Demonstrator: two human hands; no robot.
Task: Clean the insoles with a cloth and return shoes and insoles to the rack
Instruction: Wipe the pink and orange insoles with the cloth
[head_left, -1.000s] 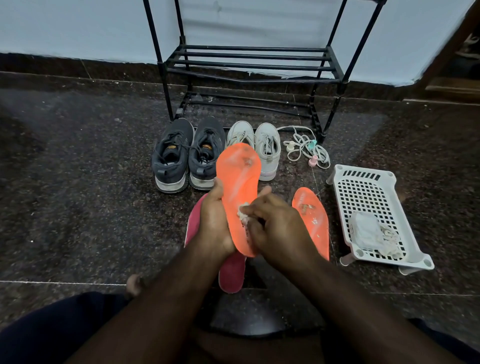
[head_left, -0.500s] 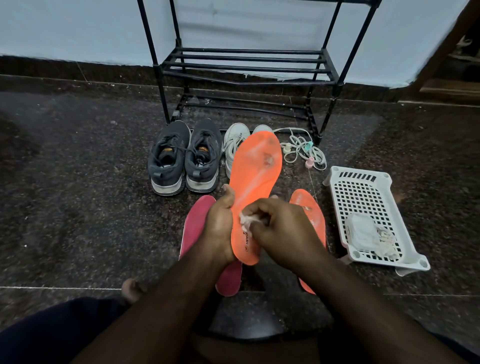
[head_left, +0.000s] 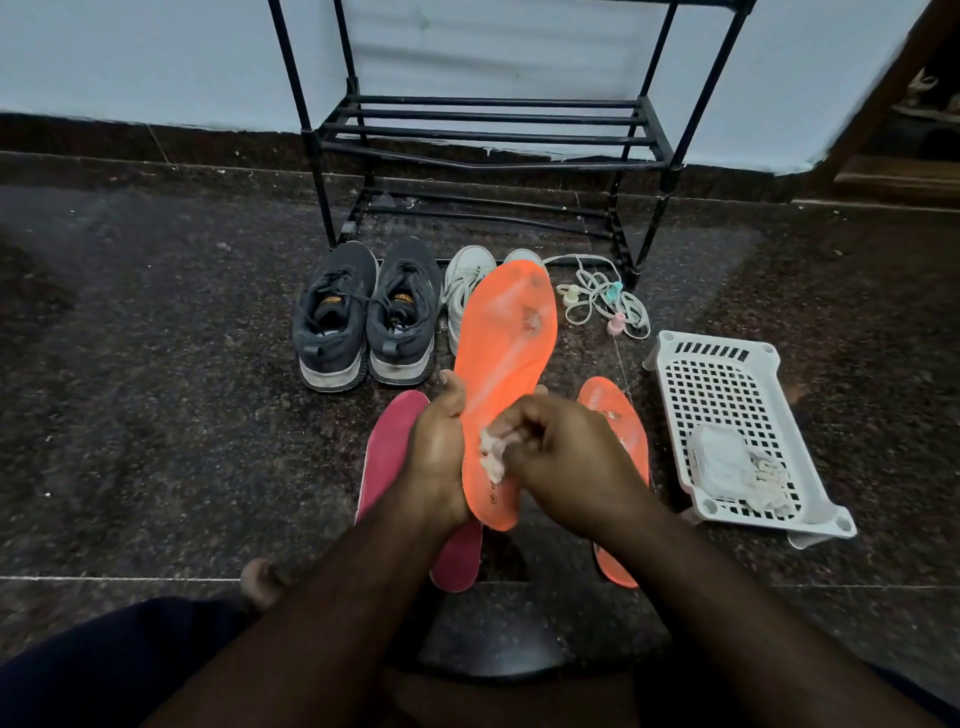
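My left hand (head_left: 436, 452) grips an orange insole (head_left: 506, 358) by its left edge, holding it upright with the toe pointing away. My right hand (head_left: 566, 457) presses a small crumpled white cloth (head_left: 492, 451) against the insole's lower half. A second orange insole (head_left: 613, 431) lies on the floor under my right hand, partly hidden. A dark pink insole (head_left: 389, 447) lies on the floor under my left hand. A pair of dark grey sneakers (head_left: 363, 317) and a pair of white sneakers (head_left: 465, 291) stand in front of the black shoe rack (head_left: 493, 130).
A white perforated plastic basket (head_left: 727, 395) with white cloths in it sits on the floor at the right. A tangle of pale laces with small coloured pieces (head_left: 602, 306) lies by the rack's right leg. My bare toes (head_left: 262, 577) and dark trousers are at the bottom.
The orange insole has been raised and tipped away, now covering most of the white sneakers. My right hand keeps the cloth on its lower half and has shifted slightly.
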